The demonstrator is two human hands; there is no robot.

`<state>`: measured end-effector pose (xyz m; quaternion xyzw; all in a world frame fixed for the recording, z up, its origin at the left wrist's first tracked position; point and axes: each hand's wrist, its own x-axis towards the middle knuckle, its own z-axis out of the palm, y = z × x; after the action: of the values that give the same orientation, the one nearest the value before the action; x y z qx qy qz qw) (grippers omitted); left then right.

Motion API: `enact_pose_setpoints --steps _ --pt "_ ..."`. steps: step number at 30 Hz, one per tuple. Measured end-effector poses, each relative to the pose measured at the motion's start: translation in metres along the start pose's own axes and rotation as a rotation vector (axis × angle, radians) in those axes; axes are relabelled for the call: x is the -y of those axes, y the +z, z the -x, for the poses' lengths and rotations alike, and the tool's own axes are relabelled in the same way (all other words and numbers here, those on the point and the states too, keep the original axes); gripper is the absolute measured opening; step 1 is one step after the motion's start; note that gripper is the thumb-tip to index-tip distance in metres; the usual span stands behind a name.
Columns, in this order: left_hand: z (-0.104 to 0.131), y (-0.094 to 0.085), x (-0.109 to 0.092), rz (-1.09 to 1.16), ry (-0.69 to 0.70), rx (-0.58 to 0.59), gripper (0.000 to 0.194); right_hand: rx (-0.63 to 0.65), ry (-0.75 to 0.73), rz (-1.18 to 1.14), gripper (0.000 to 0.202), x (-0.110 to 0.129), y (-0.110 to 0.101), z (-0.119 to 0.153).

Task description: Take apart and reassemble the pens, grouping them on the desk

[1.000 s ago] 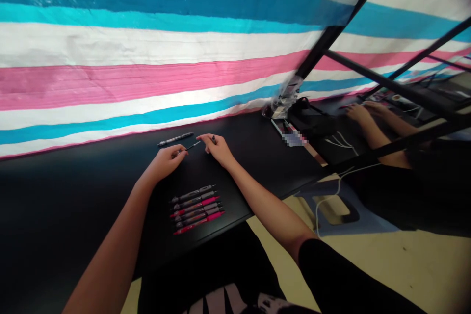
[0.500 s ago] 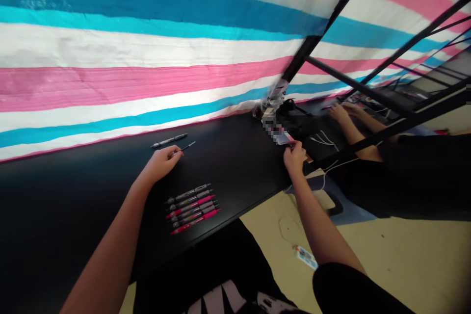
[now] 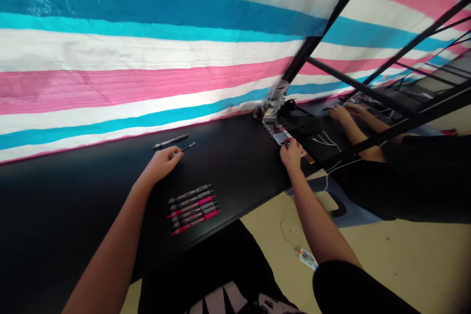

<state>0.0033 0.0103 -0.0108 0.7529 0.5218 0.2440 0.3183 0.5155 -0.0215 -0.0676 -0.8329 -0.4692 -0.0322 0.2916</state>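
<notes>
- Along the black desk (image 3: 241, 162), the left hand (image 3: 163, 161) pinches a thin pen part (image 3: 189, 146) between thumb and fingers, its tip pointing out to the right, clear of the desk edge.
- A second ago the right hand (image 3: 292, 155) was close beside that tip; now it is far over to the right, against the near end of what looks like a phone (image 3: 282, 137).
- That shift leaves the left hand alone with the thin pen part, so the two hands aren't working together on it at present.
- The right hand's fingers are bunched; a small dark bit shows at them, but I can't tell whether they grip it, pinch the phone, or only touch it.
- One lone pen (image 3: 170, 142) lies just behind the left hand, near the striped sheet (image 3: 147, 81), apart from the others.
- Nearer the person, a row of pens (image 3: 195, 211), grey and pink, lies side by side, lined up just as before, with neither hand touching it.
- Beyond the phone, a co-worker's hands (image 3: 341, 114) are busy farther along, too blurred to read.
</notes>
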Motion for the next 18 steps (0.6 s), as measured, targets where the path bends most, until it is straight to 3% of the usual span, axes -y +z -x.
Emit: enact_pose_setpoints --steps 4,8,18 --pt "0.000 0.000 -0.001 0.003 -0.018 0.011 0.036 -0.046 -0.069 0.001 0.045 0.003 0.002 0.000" --pt "0.001 -0.001 -0.004 0.004 -0.034 0.013 0.036 0.010 -0.138 0.008 0.047 0.006 0.004 -0.005" --pt "0.000 0.001 0.002 -0.009 -0.019 0.020 0.036 0.061 -0.129 0.028 0.049 0.007 0.011 -0.011"
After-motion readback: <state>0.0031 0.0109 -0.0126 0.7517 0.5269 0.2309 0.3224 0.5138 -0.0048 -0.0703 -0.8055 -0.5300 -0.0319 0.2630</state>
